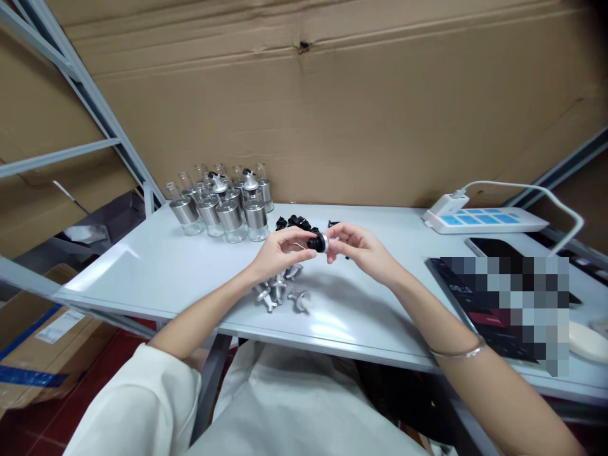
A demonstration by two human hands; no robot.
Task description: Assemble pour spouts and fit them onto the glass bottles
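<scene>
Between my two hands, above the middle of the table, is a bottle pourer (320,243) with a black ribbed stopper and a silver collar. My left hand (280,248) pinches its black end, thumb below and fingers above. The fingertips of my right hand (357,246) close on its silver end, which they partly cover. Just behind my hands lies a heap of black stopper parts (297,221). Several silver pourer tops (278,289) lie in front of my left hand, and one more silver top (300,300) sits slightly apart to their right.
Glass bottles with steel sleeves (230,215) stand grouped at the back left; two carry pourers. At the right are a white power strip (489,220) with a cable, a phone (503,253) and a partly blurred tablet (456,297). Cardboard (332,126) walls the back.
</scene>
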